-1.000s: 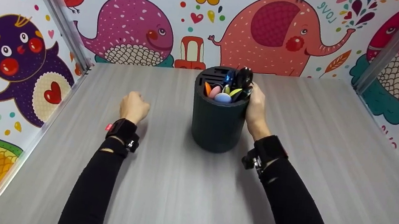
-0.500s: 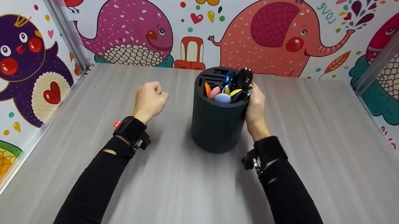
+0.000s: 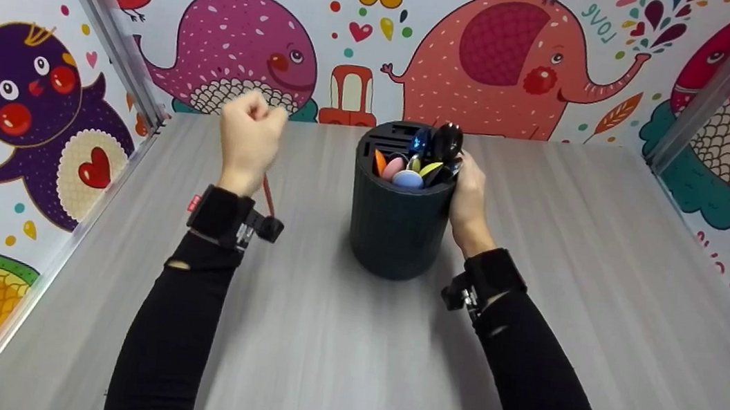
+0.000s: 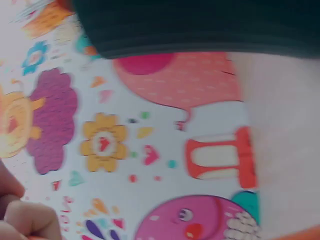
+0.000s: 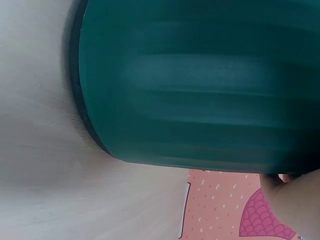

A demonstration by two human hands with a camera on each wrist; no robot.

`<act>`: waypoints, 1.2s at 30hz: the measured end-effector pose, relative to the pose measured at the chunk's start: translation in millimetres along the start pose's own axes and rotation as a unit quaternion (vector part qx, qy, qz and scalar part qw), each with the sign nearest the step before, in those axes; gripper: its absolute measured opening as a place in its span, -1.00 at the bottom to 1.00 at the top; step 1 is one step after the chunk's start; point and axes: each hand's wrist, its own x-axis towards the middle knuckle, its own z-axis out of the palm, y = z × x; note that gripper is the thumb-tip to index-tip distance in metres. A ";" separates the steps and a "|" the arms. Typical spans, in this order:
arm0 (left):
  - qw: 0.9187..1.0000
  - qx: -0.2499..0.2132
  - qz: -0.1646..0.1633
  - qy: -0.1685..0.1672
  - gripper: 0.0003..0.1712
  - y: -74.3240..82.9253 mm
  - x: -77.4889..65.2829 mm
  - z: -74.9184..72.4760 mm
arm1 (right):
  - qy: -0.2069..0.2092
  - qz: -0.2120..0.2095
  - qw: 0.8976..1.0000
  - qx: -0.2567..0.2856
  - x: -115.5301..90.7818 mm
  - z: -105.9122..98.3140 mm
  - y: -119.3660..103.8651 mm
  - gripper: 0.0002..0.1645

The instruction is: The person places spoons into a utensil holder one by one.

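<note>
A dark green cylindrical utensil holder (image 3: 398, 233) stands upright on the table, slotted at the top left. Knife-like handles and spoon-like ends in orange, pink, blue, yellow and black show in its mouth. My right hand (image 3: 471, 201) grips the holder's right side near the rim; some fingers are hidden behind it. Left of the holder, my left hand (image 3: 249, 142) is raised in a fist, apart from it. A thin reddish-orange stick (image 3: 268, 197) comes down from this fist. Its upper part is hidden in the hand, so its kind cannot be told. In the left wrist view curled fingers (image 4: 30, 217) show at the lower left.
The grey wood-grain table (image 3: 331, 368) runs back to a wall printed with cartoon animals (image 3: 494, 61). Metal posts (image 3: 108, 27) stand at the back corners. Each wrist carries a black camera strap (image 3: 221, 215).
My left hand first moved right and up toward the holder, then rose further and back to the left. The reddish-orange stick now shows below it. The right hand and holder stayed still.
</note>
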 end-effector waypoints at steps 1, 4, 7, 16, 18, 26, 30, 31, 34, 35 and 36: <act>1.000 -0.016 -0.003 0.004 -0.51 5.9 1.6 -0.5 | 0.000 -0.001 1.000 -0.001 0.3 0.0 0.1 -0.45; 0.998 -0.058 -0.005 0.015 -0.51 21.7 4.2 -0.5 | 0.001 -0.004 1.000 0.001 1.2 0.4 0.5 -0.46; 0.995 -0.098 -0.006 0.029 -0.53 35.6 4.9 -1.0 | 0.002 -0.005 1.000 -0.005 1.3 1.3 0.9 -0.46; 0.957 -0.283 -0.004 0.066 -0.54 80.8 7.4 -3.0 | 0.000 0.001 1.000 -0.009 0.0 3.9 1.3 -0.45; 0.946 -0.316 -0.008 0.068 -0.55 89.5 8.9 -0.8 | -0.001 -0.001 1.000 -0.009 0.1 3.9 1.0 -0.46; 0.938 -0.338 -0.010 0.077 -0.53 109.0 15.4 19.0 | 0.001 -0.001 1.000 0.000 0.5 2.4 -1.6 -0.45; 0.956 -0.280 0.035 0.080 -0.52 109.5 14.1 35.1 | 0.002 -0.004 1.000 0.005 0.3 1.1 -2.6 -0.45; 0.960 -0.264 0.047 0.078 -0.52 108.7 13.0 39.3 | 0.002 -0.004 1.000 0.005 0.0 1.0 -2.8 -0.45; 0.969 -0.223 0.087 0.068 -0.52 104.0 8.8 51.6 | 0.001 -0.004 1.000 0.004 -0.2 0.9 -2.4 -0.45; 0.969 -0.220 0.092 0.060 -0.52 102.2 7.0 55.3 | 0.001 -0.005 1.000 0.002 -0.1 1.1 -2.3 -0.45; 0.970 -0.217 0.100 0.054 -0.52 99.6 5.6 59.1 | 0.001 -0.007 1.000 0.001 0.2 1.3 -1.8 -0.46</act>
